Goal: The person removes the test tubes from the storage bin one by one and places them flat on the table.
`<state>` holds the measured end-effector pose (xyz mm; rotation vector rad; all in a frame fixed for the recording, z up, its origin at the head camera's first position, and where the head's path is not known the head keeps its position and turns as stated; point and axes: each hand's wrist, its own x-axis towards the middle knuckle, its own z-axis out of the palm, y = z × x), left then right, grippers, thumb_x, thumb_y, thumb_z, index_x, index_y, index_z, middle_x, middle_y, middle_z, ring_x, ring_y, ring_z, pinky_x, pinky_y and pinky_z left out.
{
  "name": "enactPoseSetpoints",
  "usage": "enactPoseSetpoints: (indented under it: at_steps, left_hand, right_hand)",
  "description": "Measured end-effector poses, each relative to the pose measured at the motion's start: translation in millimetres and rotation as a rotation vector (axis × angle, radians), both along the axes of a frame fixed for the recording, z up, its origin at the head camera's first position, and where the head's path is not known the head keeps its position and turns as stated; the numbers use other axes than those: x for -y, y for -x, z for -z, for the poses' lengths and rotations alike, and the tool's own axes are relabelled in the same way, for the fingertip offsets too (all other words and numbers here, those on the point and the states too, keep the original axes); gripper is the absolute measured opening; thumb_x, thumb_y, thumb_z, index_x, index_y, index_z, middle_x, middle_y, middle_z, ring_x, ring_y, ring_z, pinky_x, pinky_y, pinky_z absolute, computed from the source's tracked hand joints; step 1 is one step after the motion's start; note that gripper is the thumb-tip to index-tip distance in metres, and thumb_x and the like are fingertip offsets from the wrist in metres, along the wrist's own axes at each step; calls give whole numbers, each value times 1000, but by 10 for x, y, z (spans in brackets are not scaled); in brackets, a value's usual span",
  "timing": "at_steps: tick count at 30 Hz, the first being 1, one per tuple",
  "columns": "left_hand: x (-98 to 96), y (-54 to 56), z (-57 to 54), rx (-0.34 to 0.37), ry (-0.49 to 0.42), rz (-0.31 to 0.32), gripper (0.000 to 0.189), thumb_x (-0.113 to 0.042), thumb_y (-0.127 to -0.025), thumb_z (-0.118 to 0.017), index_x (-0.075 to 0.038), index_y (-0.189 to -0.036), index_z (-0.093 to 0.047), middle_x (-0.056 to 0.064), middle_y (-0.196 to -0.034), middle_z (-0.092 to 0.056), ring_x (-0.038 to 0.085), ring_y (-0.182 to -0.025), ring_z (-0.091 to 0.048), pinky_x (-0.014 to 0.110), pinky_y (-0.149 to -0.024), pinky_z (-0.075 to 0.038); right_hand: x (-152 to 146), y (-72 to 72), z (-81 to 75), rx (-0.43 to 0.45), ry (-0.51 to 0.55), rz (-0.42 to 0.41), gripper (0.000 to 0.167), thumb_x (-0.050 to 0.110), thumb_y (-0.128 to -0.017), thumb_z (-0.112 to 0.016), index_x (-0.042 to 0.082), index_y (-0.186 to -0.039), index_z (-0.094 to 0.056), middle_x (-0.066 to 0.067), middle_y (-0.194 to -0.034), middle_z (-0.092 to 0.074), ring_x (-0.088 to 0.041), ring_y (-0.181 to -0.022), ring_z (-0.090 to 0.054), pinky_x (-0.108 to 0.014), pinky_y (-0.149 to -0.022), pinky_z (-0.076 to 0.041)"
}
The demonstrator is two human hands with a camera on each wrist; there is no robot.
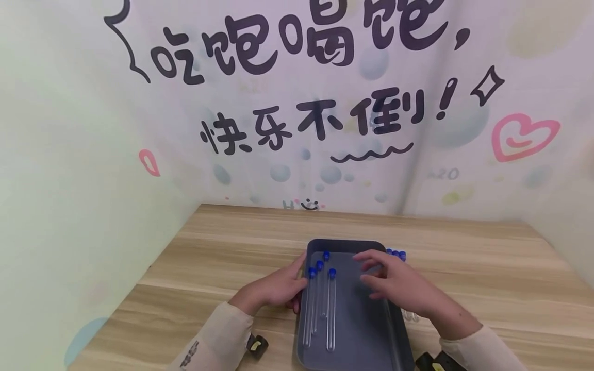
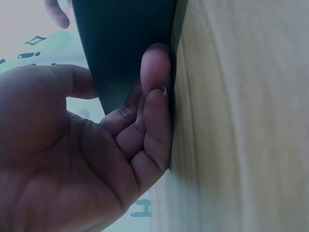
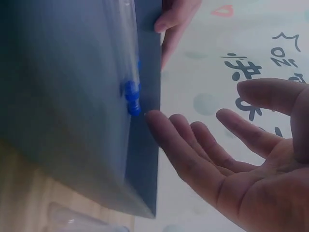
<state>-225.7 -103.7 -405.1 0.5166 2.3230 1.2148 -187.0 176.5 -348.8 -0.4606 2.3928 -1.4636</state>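
Clearly, what counts is which side everything lies on. My left hand (image 1: 278, 286) is at the left wall of the tray (image 1: 359, 319), thumb by the rim and fingers curled in along the outside, so it has hold of that edge. Just inside that wall lie four tubes (image 1: 331, 309), their long axes running away from me, roughly parallel to the tray's long sides, with the blue caps (image 1: 332, 273) at the far end. My right hand (image 1: 399, 281) hangs above the tray's right side, fingers spread and loosely bent, thumb apart, with nothing in its grasp. From there the four tubes lie to the left, across bare tray floor, so my left hand is the nearer to them. The outer tubes (image 1: 396, 254) are another matter: they lie on the worktop (image 1: 232, 232) just beside the tray's right wall, also with caps away from me, and my right hand is far nearer to those. It partly hides them; I make out three caps there but cannot tell whether there are more.
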Motion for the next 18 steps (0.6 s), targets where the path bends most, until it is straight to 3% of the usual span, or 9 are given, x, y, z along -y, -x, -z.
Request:
enactPoseSetpoints:
  at_steps: [5,18]
  left_hand:
    - [4,0,9,-5,2,0,72,-17,-104,-40,-22,-163,2,10,-60,-62,20,-51,-62,31,-50,-51]
    - [10,17,21,9,-13,9,71,-19,-105,-41,-28,-162,0,10,-65,-63,22,-53,-63,32,-52,-52]
  right_hand:
    - [99,53,-65,-1,-2,10,43,18,-98,-62,7,-139,-53,-24,-129,-55,-29,-99,-66,-42,-75,-62]
    - [397,134,-3,36,88,2,44,14,-98,-60,4,-140,-52,-27,-129,-53,-34,-107,-66,-42,-75,-62]
